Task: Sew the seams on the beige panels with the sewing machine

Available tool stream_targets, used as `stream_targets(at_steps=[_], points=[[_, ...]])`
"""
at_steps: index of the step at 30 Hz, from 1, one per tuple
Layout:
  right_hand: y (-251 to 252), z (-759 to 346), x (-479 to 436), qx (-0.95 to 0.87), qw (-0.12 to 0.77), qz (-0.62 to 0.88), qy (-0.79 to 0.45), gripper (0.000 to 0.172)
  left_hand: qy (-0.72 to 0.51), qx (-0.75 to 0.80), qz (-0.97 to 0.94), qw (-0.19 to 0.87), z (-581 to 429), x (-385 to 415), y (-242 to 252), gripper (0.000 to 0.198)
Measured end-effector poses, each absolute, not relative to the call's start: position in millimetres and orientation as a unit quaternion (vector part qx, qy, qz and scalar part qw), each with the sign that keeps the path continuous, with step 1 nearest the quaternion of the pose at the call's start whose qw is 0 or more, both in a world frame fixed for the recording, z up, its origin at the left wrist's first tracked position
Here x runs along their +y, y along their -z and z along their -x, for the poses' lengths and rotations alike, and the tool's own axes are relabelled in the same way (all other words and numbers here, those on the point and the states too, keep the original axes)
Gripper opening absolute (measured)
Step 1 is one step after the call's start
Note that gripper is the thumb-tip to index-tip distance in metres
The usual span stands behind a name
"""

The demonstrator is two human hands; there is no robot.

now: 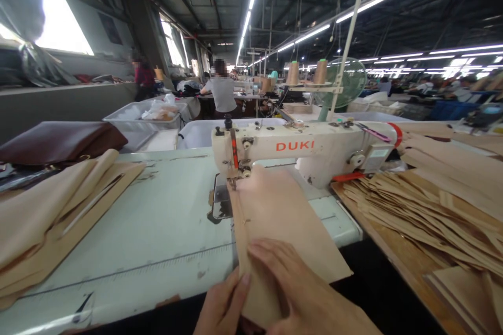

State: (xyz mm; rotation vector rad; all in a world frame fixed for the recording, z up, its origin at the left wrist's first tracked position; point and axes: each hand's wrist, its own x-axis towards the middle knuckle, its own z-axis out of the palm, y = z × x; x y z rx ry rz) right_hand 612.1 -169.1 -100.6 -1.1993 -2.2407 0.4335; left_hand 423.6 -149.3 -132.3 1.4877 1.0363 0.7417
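A flat beige fabric panel [291, 214] lies under the needle and presser foot of a white sewing machine [267, 144] marked DUKI. Along the panel's left edge runs a narrow folded strip [240, 225] that passes under the foot. Low in the view, my left hand [223, 301] pinches the strip's edge between thumb and fingers. Beside it my right hand [298, 282] rests over the near part of the panel, fingers together on the material and thumb tucked below. The near end of the panel bends down over the table's front edge, partly hidden by my hands.
Folded beige pieces [58, 209] lie at the left of the pale green table [168, 209], with a brown leather-like piece [63, 141] behind. On the right, a wooden board [416, 267] carries many beige strips [424, 214]. Thread cones [320, 71] stand behind the machine; a person [222, 89] works farther back.
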Motion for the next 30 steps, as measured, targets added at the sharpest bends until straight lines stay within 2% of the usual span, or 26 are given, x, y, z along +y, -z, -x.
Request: stream_targets(at_steps=[1, 2, 5, 8, 11, 14, 26, 30], points=[[104, -613, -175, -0.846, 0.267, 0.436, -0.153, 0.085, -0.319, 0.419, -0.638, 0.562, -423, -149, 130, 0.056], [107, -613, -177, -0.85, 0.261, 0.434, -0.146, 0.079, -0.327, 0.397, -0.652, 0.558, -421, -149, 128, 0.055], [113, -610, -171, -0.83, 0.281, 0.451, -0.169, 0.045, -0.361, 0.366, -0.671, 0.534, -407, -144, 136, 0.056], [108, -610, -160, -0.784, 0.329, 0.478, -0.219, 0.031, -0.341, 0.428, -0.59, 0.593, -390, -140, 153, 0.062], [97, -611, -155, -0.76, 0.324, 0.5, -0.261, 0.031, -0.312, 0.466, -0.501, 0.659, -387, -142, 161, 0.061], [91, -608, -157, -0.768, 0.319, 0.485, -0.269, 0.03, -0.349, 0.457, -0.425, 0.699, -397, -144, 152, 0.063], [89, -594, -159, -0.793, 0.325, 0.436, -0.273, 0.031, -0.346, 0.433, -0.415, 0.722, -408, -135, 138, 0.047], [107, -587, -162, -0.782, 0.357, 0.449, -0.243, 0.023, -0.344, 0.427, -0.356, 0.757, -406, -134, 134, 0.038]])
